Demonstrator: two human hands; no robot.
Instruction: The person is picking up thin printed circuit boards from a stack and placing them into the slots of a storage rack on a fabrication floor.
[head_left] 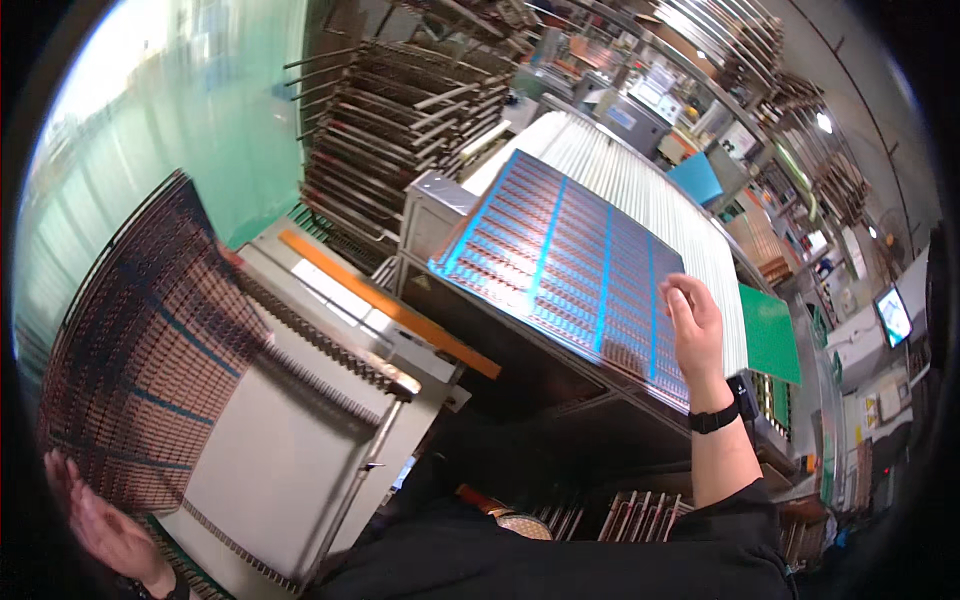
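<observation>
To the far left, a dark, coppery circuit-board panel [185, 350] stands tilted and bowed in a slotted rack. My left hand [112, 530] is at its lower left edge, fingers stretched out along it; whether they touch is hard to tell. A second circuit-board panel [575, 262], shiny with bright blue stripes, lies on the roller conveyor [700, 225]. Beside its right edge is my right hand [697, 325], loosely bent with thumb and fingers apart, gripping nothing I can see. A black band circles that wrist.
Between the panels stands a pale slotted rack [280, 470] with a metal rod [355, 480] and an orange bar [390, 305]. Behind are stacked dark racks [390, 140]. A green board [768, 335] and a blue sheet [695, 178] sit right of the conveyor. A screen [892, 315] glows far right.
</observation>
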